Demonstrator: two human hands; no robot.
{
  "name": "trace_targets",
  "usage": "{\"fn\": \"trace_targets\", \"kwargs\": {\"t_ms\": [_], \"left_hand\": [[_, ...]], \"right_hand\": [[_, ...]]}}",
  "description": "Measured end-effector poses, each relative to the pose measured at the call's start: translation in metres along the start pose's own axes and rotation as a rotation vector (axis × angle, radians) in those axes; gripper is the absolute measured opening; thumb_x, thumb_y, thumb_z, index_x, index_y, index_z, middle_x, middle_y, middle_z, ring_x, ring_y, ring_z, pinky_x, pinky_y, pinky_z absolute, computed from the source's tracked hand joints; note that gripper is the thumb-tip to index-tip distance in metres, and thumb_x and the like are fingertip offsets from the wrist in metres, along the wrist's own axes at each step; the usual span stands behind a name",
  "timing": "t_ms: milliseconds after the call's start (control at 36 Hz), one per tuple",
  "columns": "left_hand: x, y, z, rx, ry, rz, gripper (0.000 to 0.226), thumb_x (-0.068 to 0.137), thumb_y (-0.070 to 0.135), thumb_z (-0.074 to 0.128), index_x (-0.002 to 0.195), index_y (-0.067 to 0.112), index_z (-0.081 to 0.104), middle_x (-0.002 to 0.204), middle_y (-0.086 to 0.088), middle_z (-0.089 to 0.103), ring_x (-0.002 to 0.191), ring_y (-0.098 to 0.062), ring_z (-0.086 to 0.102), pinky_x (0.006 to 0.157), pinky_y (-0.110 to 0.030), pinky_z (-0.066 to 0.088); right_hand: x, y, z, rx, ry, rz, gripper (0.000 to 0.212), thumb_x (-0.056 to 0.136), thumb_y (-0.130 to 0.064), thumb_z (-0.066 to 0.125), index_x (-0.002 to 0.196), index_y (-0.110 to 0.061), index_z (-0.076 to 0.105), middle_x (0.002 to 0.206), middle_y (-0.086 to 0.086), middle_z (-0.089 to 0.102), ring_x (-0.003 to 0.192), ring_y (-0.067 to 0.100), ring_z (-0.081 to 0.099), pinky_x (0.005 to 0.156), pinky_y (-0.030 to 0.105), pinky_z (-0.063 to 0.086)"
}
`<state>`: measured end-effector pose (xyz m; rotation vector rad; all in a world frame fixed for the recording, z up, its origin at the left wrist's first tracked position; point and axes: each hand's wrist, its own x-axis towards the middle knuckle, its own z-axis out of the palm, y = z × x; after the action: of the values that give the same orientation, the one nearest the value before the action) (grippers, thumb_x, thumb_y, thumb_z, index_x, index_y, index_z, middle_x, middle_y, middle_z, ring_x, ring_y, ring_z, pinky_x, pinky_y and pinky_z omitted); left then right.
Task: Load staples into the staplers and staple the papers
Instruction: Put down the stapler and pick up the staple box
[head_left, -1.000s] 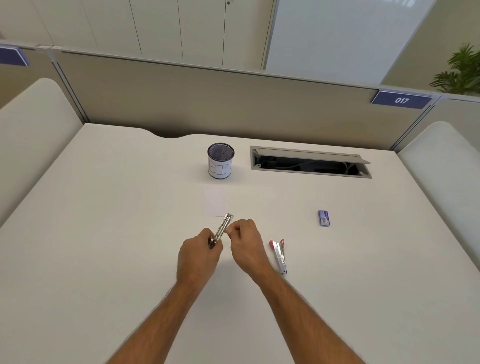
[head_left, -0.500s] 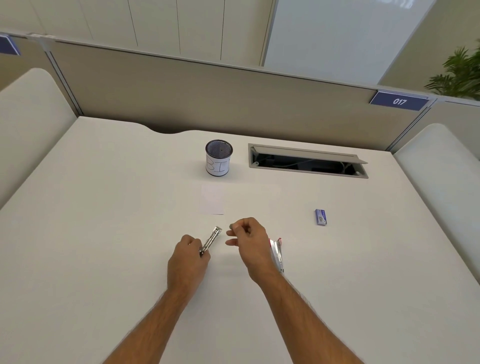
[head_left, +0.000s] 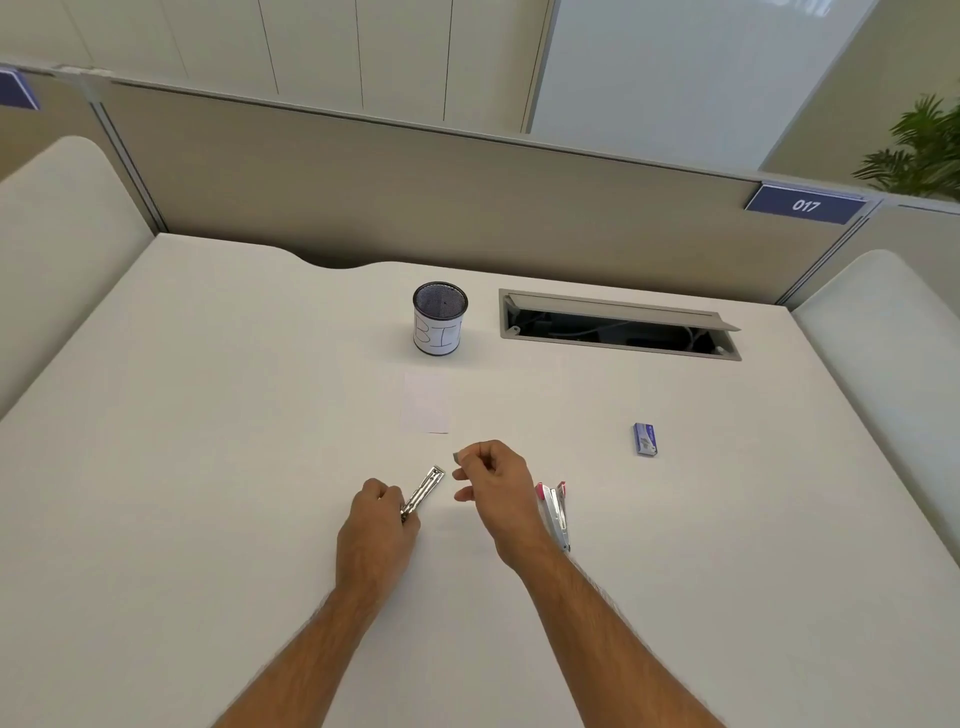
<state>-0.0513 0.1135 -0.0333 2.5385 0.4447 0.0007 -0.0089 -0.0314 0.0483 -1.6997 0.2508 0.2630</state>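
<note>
the left hand (head_left: 375, 530) sat low over the white worktop (head_left: 208, 467), knuckles up, fingers curled tight round the near end of a silver stapler (head_left: 423, 492), whose metal channel angled up and away to the right. the right hand (head_left: 493, 483) hovered just beside that far tip, apart from it, thumb and forefinger pinched on a small grey piece (head_left: 457, 457), likely a strip of staples, though it was too small to be sure; the other fingers were loosely curled. both bare forearms ran in from the bottom edge, spreading apart toward the viewer.

a second stapler, pink and white (head_left: 556, 512), lay flat on the worktop just right of the right wrist, partly hidden behind it. a small blue box (head_left: 644, 439) sat well apart to the right. a slip of white paper (head_left: 426, 402) lay flat just beyond the hands, and behind it stood a mesh cup (head_left: 440, 318) with a white label. right of the cup was an open cable slot (head_left: 618, 327) in the worktop.

nothing stood between the two hands. wide bare worktop spread to the left and on the near side, and a beige partition (head_left: 467, 197) closed off the back edge.
</note>
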Motion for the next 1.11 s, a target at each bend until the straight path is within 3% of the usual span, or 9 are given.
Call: {"fn": "trace_targets", "kwargs": {"t_ms": [111, 222, 333, 417, 500, 667, 833, 1000, 1111], "left_hand": [[0.003, -0.002, 0.000, 0.000, 0.000, 0.010, 0.018, 0.088, 0.030, 0.066, 0.096, 0.014, 0.066, 0.104, 0.001, 0.056, 0.096, -0.023, 0.057, 0.075, -0.038, 0.052], [0.006, 0.008, -0.009, -0.033, 0.048, 0.032, 0.029, 0.084, 0.037, 0.070, 0.107, 0.022, 0.061, 0.109, 0.003, 0.055, 0.101, -0.022, 0.054, 0.086, -0.038, 0.037], [0.009, 0.031, -0.029, -0.344, 0.075, 0.085, 0.015, 0.091, 0.021, 0.065, 0.106, 0.023, 0.062, 0.106, 0.011, 0.060, 0.089, -0.013, 0.058, 0.088, -0.035, 0.039], [0.011, 0.048, -0.049, -0.670, -0.052, 0.045, 0.009, 0.098, 0.020, 0.061, 0.098, 0.023, 0.069, 0.095, 0.010, 0.072, 0.084, -0.008, 0.064, 0.077, -0.024, 0.047], [0.014, 0.055, -0.057, -0.817, -0.157, -0.015, 0.014, 0.099, 0.027, 0.062, 0.093, 0.023, 0.074, 0.090, 0.006, 0.075, 0.089, -0.014, 0.069, 0.080, -0.026, 0.052], [0.021, 0.056, -0.060, -0.867, -0.184, -0.083, 0.011, 0.095, 0.023, 0.069, 0.088, 0.016, 0.075, 0.083, 0.003, 0.076, 0.078, -0.008, 0.069, 0.077, -0.025, 0.053], [0.032, 0.059, -0.066, -0.938, -0.186, -0.155, 0.016, 0.093, 0.022, 0.071, 0.085, 0.009, 0.075, 0.071, 0.004, 0.066, 0.063, 0.000, 0.057, 0.071, -0.025, 0.045], [0.044, 0.061, -0.073, -1.000, -0.217, -0.204, 0.018, 0.091, 0.023, 0.073, 0.083, 0.007, 0.074, 0.070, 0.005, 0.062, 0.072, -0.012, 0.051, 0.071, -0.030, 0.040], [0.052, 0.063, -0.079, -1.018, -0.267, -0.218, 0.021, 0.093, 0.025, 0.072, 0.077, 0.012, 0.071, 0.073, 0.003, 0.063, 0.076, -0.016, 0.050, 0.071, -0.031, 0.037]], "right_hand": [[0.002, 0.002, 0.000, -0.010, -0.033, 0.008, 0.014, 0.098, -0.013, 0.058, 0.098, -0.003, 0.068, 0.103, 0.002, 0.072, 0.080, 0.009, 0.065, 0.060, 0.018, 0.053], [0.004, 0.002, -0.002, -0.023, -0.043, 0.032, 0.017, 0.099, -0.016, 0.059, 0.102, -0.003, 0.069, 0.092, -0.006, 0.068, 0.082, 0.017, 0.060, 0.055, 0.011, 0.048], [0.007, 0.005, -0.001, -0.026, -0.043, 0.037, 0.015, 0.100, -0.016, 0.058, 0.102, -0.006, 0.069, 0.100, -0.006, 0.070, 0.086, 0.008, 0.061, 0.062, 0.018, 0.054], [0.010, 0.005, 0.002, -0.025, -0.042, 0.033, 0.014, 0.100, -0.016, 0.059, 0.098, -0.007, 0.069, 0.101, -0.002, 0.070, 0.084, 0.008, 0.060, 0.064, 0.021, 0.055], [0.012, 0.003, 0.004, -0.026, -0.054, 0.025, 0.014, 0.100, -0.016, 0.058, 0.096, -0.007, 0.068, 0.094, -0.002, 0.066, 0.081, 0.008, 0.060, 0.065, 0.023, 0.055], [0.017, 0.000, 0.004, -0.078, -0.079, -0.027, 0.014, 0.101, -0.017, 0.055, 0.101, -0.008, 0.066, 0.094, -0.002, 0.064, 0.084, 0.011, 0.060, 0.062, 0.018, 0.053], [0.022, -0.005, 0.005, -0.076, -0.115, -0.113, 0.010, 0.101, -0.015, 0.056, 0.099, -0.012, 0.066, 0.094, -0.002, 0.069, 0.083, 0.008, 0.062, 0.066, 0.023, 0.056], [0.030, -0.013, 0.003, -0.132, -0.147, -0.262, 0.028, 0.094, -0.006, 0.063, 0.111, -0.027, 0.070, 0.095, -0.003, 0.072, 0.091, 0.011, 0.066, 0.074, 0.030, 0.059], [0.041, -0.021, -0.001, -0.255, -0.164, -0.344, 0.019, 0.092, -0.010, 0.068, 0.107, -0.021, 0.075, 0.096, -0.011, 0.074, 0.090, 0.004, 0.066, 0.077, 0.017, 0.051]]}}
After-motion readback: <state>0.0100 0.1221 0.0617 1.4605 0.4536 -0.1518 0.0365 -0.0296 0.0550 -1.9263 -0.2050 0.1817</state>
